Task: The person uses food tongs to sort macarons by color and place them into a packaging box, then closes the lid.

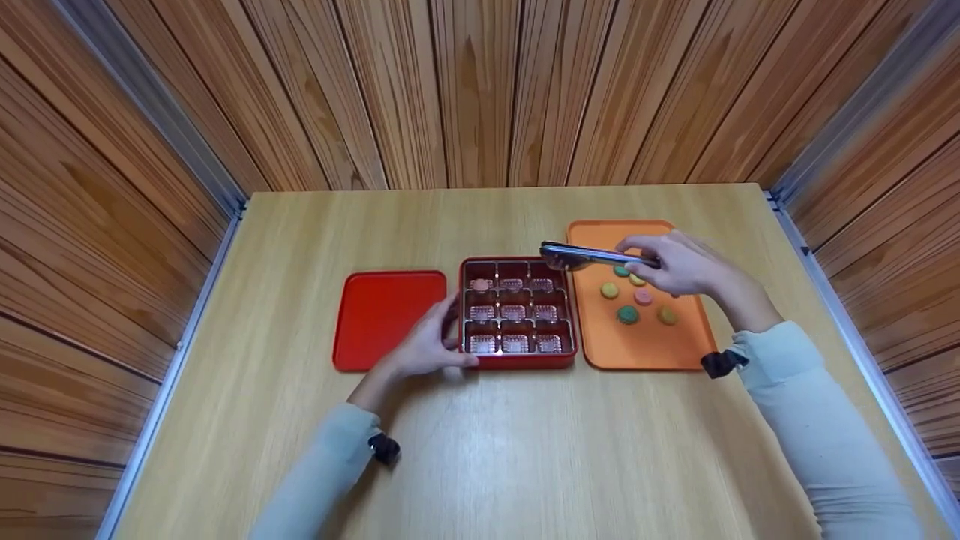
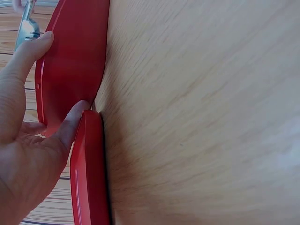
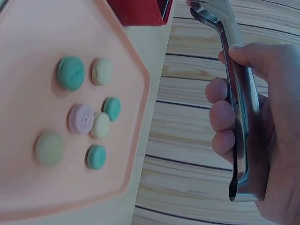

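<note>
My left hand (image 1: 429, 346) rests against the left side of a red box (image 1: 525, 362), its fingers along the side wall and its thumb at the front left corner. Inside the box sits a clear divided insert with several compartments. A pink macaron (image 1: 481, 285) lies in the back left one. My right hand (image 1: 679, 264) grips metal tongs (image 3: 243, 112), thumb on one arm and fingers curled round the other. Their tips reach over the box's back right corner; I cannot tell whether they hold anything. Below the right hand, several macarons (image 1: 628, 314) lie on an orange tray (image 1: 645, 352).
A flat red lid (image 1: 386, 319) lies left of the box, close under my left hand. The tray stands right beside the box. Wood-panelled walls (image 1: 480, 97) rise behind and at both sides of the wooden table (image 1: 480, 450).
</note>
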Demonstrator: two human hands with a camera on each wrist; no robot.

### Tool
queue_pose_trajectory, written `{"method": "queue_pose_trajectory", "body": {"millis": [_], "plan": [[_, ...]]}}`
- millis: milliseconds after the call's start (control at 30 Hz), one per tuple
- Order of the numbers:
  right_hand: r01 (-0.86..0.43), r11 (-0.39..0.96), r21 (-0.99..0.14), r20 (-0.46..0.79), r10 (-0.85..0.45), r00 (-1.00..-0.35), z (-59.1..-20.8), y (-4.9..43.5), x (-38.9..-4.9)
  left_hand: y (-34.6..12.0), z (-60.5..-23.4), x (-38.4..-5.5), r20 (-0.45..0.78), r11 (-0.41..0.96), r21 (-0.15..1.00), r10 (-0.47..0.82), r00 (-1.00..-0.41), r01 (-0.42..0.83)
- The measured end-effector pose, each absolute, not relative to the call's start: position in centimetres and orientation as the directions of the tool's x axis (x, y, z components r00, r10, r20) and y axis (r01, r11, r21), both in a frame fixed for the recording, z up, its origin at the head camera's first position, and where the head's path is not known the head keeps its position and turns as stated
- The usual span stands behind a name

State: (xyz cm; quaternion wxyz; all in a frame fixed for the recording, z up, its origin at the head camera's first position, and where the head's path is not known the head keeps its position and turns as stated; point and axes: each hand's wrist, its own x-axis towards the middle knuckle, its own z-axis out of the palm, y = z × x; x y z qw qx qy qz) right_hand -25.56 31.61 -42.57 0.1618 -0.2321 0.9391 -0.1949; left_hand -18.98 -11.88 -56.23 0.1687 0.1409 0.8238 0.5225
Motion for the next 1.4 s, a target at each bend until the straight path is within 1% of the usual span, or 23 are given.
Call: {"method": "queue_pose_trajectory", "body": {"millis": [200, 400, 600, 933, 1167, 1400], "plan": [[-0.429, 0.802, -0.414, -0.174, -0.533, -0.828, -42.9, 29.9, -26.1, -11.8, -56.1, -18.9, -0.138, 0.420, 0.906, 0.405, -0.904, 0.050], [-0.445, 0.787, -0.428, -0.177, -0.556, -0.812, -43.7, 28.4, -26.7, -11.9, -56.1, -18.9, -0.134, 0.424, 0.904, 0.404, -0.905, 0.055], [-0.466, 0.791, -0.396, -0.178, -0.564, -0.806, -44.0, 27.0, -27.1, -11.9, -55.8, -18.9, -0.146, 0.431, 0.901, 0.402, -0.904, 0.046], [-0.413, 0.818, -0.400, -0.238, -0.528, -0.815, -45.1, 25.6, -27.6, -11.9, -56.0, -18.8, -0.144, 0.433, 0.900, 0.396, -0.907, 0.046], [-0.456, 0.799, -0.392, -0.207, -0.559, -0.803, -46.0, 25.5, -27.8, -11.9, -56.2, -18.9, -0.141, 0.396, 0.917, 0.412, -0.900, 0.038], [-0.438, 0.807, -0.397, -0.203, -0.543, -0.815, -46.1, 25.6, -27.8, -12.0, -56.2, -18.9, -0.139, 0.407, 0.912, 0.411, -0.901, 0.045]]}}
